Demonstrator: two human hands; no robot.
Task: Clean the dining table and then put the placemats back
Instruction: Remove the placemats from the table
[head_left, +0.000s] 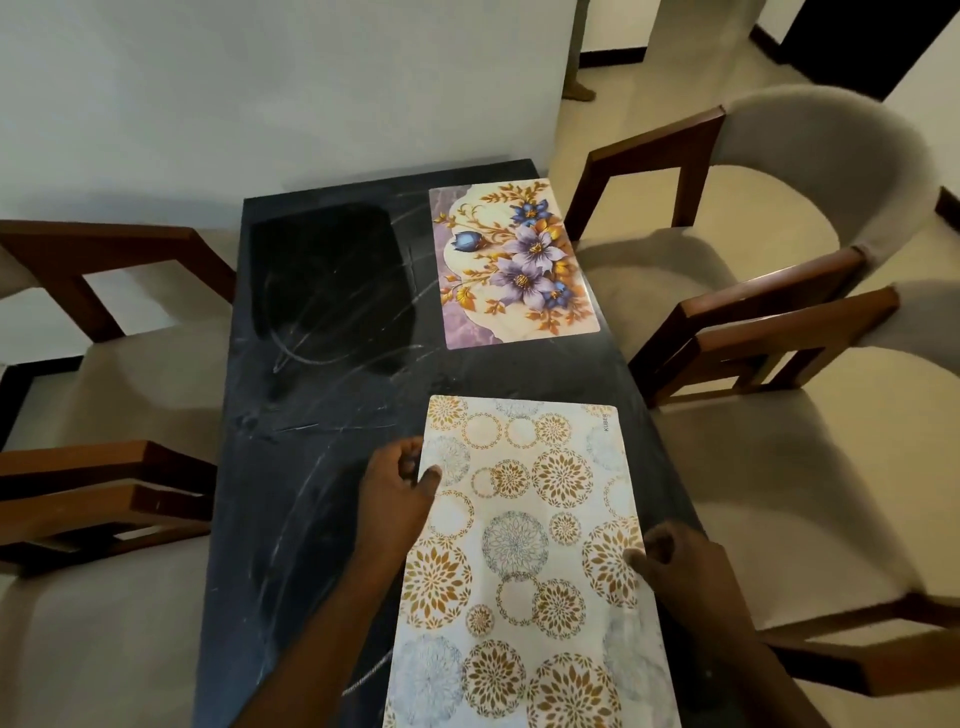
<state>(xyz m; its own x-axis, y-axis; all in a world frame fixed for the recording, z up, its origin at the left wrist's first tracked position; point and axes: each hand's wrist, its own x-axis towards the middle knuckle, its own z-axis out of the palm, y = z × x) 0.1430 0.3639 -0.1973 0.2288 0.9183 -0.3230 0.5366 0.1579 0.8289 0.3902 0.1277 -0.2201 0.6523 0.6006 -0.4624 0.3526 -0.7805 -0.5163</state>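
Observation:
A white placemat with gold and grey circle patterns (524, 545) lies on the near right part of the black marble dining table (311, 467). My left hand (397, 488) grips its left edge, thumb on top. My right hand (675, 566) pinches its right edge. A second placemat with purple and blue flowers (514, 262) lies flat at the far right of the table. The far left of the tabletop shows a dark glossy reflection.
Upholstered wooden chairs stand around the table: two on the right (779, 218) (810, 467) and two on the left (93, 291) (104, 493). A white wall (260, 93) backs the table's far end. Beige tiled floor lies to the right.

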